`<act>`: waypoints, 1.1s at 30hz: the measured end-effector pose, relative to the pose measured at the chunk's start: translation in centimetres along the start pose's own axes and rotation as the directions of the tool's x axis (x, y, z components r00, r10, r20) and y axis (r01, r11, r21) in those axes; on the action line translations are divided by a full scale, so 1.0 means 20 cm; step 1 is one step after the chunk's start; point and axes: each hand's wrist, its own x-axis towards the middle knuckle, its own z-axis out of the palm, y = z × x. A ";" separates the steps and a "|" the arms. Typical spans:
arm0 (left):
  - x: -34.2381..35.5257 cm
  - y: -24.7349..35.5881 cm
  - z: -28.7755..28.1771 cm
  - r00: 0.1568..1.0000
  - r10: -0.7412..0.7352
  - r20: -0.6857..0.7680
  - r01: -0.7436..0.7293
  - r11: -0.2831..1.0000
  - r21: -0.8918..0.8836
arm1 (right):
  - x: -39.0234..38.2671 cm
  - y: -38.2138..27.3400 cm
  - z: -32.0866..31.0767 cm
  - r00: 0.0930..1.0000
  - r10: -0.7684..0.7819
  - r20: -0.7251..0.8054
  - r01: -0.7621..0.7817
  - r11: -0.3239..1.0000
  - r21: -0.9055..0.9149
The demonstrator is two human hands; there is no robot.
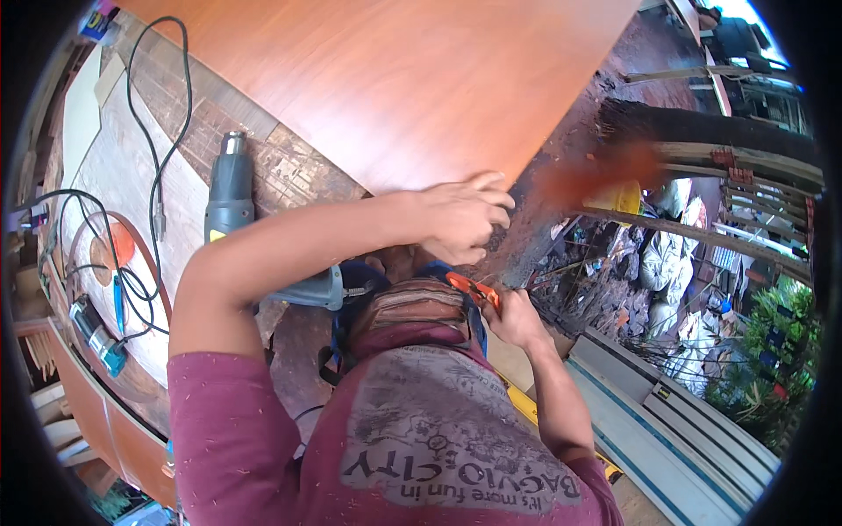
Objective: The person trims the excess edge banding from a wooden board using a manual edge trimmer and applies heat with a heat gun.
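My left hand (pixel 465 217) reaches across to the near corner of a wide orange-brown wood-grain board (pixel 412 79). Its fingers are apart and slightly bent at the board's edge, with nothing seen in them. Close to my waist, my right hand (pixel 517 320) is closed around an orange hand tool (pixel 474 287), whose exact kind I cannot make out. A blurred orange-brown shape (pixel 601 175) shows in the air right of the board; its outline is smeared by motion.
A heat gun (pixel 231 188) lies left of the board, its nozzle pointing away. Partly behind my left forearm is another grey tool (pixel 316 289). Black cables (pixel 158 167) loop over the left bench, near a small teal power tool (pixel 98 337). Long metal rails (pixel 653 430) lie at lower right.
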 end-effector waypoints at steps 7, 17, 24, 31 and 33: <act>-0.10 0.26 -0.02 0.923 -0.286 -0.257 0.278 0.958 -0.067 | -0.08 0.16 -0.02 0.991 0.015 -0.136 0.011 0.981 0.191; -0.10 0.55 0.41 0.247 -0.675 -0.695 0.914 0.400 -0.064 | -0.02 0.25 -0.17 0.729 0.203 -0.654 0.371 0.686 0.626; -0.13 0.53 0.48 0.295 -0.674 -0.677 0.893 0.446 -0.055 | 0.41 -0.10 -0.49 0.484 -0.111 -0.868 0.717 0.619 0.321; -0.10 0.61 0.49 0.086 -0.637 -0.766 0.850 0.448 -0.278 | 0.94 -0.37 -0.71 0.353 -0.714 -0.604 0.578 0.675 -0.459; -0.11 0.60 0.53 -0.032 -0.717 -0.697 0.698 0.483 -0.529 | 0.97 -0.43 -0.72 0.439 -0.697 -0.567 0.501 0.714 -0.489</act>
